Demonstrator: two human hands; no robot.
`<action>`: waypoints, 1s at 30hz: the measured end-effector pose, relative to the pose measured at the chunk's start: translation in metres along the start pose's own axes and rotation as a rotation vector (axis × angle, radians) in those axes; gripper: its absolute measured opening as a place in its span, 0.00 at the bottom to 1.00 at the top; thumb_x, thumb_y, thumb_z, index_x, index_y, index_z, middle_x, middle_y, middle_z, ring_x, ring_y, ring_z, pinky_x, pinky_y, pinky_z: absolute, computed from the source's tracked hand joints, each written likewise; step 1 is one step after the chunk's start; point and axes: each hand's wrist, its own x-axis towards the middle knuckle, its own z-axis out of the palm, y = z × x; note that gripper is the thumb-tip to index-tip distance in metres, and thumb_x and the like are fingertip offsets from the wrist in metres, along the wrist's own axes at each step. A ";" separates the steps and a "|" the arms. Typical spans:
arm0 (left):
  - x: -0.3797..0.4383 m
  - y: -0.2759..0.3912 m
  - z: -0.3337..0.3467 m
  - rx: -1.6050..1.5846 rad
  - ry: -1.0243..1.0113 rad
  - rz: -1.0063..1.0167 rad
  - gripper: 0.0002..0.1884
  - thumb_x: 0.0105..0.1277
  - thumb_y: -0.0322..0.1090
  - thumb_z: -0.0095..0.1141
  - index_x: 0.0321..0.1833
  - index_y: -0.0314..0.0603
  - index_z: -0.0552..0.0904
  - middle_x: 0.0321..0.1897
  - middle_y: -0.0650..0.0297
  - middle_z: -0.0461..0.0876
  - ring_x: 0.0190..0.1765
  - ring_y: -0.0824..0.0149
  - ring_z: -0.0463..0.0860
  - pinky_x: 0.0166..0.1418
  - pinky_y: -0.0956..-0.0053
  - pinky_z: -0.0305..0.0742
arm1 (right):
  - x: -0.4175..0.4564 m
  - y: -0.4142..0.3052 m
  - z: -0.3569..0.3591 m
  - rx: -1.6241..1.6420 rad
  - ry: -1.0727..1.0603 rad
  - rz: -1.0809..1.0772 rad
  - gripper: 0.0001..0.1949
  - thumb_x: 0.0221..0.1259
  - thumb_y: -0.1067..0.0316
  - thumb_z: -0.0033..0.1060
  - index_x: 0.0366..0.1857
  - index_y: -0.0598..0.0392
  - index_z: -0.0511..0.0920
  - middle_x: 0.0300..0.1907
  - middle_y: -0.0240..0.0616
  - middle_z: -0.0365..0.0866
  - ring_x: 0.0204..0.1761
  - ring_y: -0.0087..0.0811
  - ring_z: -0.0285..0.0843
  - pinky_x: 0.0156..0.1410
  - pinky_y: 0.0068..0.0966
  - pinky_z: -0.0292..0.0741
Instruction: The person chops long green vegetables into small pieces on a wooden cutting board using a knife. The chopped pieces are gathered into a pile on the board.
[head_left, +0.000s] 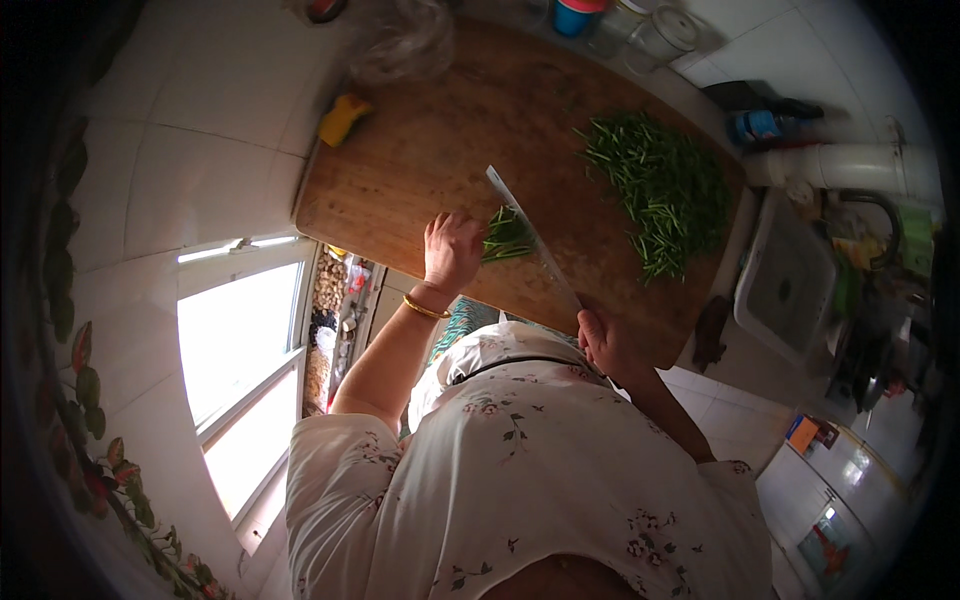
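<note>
A large wooden cutting board (420, 172) lies before me. My left hand (454, 247), with a gold-coloured bangle at the wrist, presses on a small bunch of green vegetable stalks (510, 236) near the board's front edge. In my right hand (602, 341) is the handle of a knife, its wide metal blade (532, 232) slanting up and left, its edge beside the right end of the bunch. The handle is hidden by the fingers. A big heap of cut green stalks (664, 191) lies on the right part of the board.
A yellow sponge-like thing (343, 120) sits at the board's left corner. Crumpled clear plastic (409, 41) and glass jars (664, 37) stand along the far side. A white basin (784, 274) and a dark faucet (874, 214) are to the right; a window (240, 330) is at left.
</note>
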 end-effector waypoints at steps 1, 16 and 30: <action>0.003 0.003 -0.001 0.006 -0.049 0.010 0.14 0.47 0.37 0.61 0.38 0.43 0.79 0.38 0.58 0.76 0.47 0.55 0.73 0.52 0.60 0.66 | 0.000 0.001 0.000 0.017 0.006 -0.011 0.21 0.71 0.54 0.40 0.60 0.55 0.69 0.20 0.30 0.70 0.23 0.22 0.68 0.31 0.24 0.69; -0.006 0.018 0.005 0.215 -0.031 0.101 0.21 0.43 0.41 0.67 0.40 0.41 0.76 0.34 0.59 0.74 0.42 0.56 0.74 0.47 0.60 0.66 | 0.010 0.006 0.006 -0.018 -0.110 0.072 0.19 0.71 0.54 0.38 0.56 0.54 0.72 0.16 0.30 0.69 0.20 0.24 0.68 0.30 0.26 0.69; -0.008 0.020 0.013 0.258 0.042 0.207 0.11 0.47 0.36 0.63 0.31 0.44 0.75 0.26 0.63 0.72 0.33 0.60 0.75 0.41 0.63 0.68 | 0.043 -0.017 0.019 -0.229 -0.053 -0.108 0.19 0.71 0.53 0.35 0.46 0.57 0.75 0.30 0.54 0.80 0.35 0.55 0.77 0.40 0.41 0.73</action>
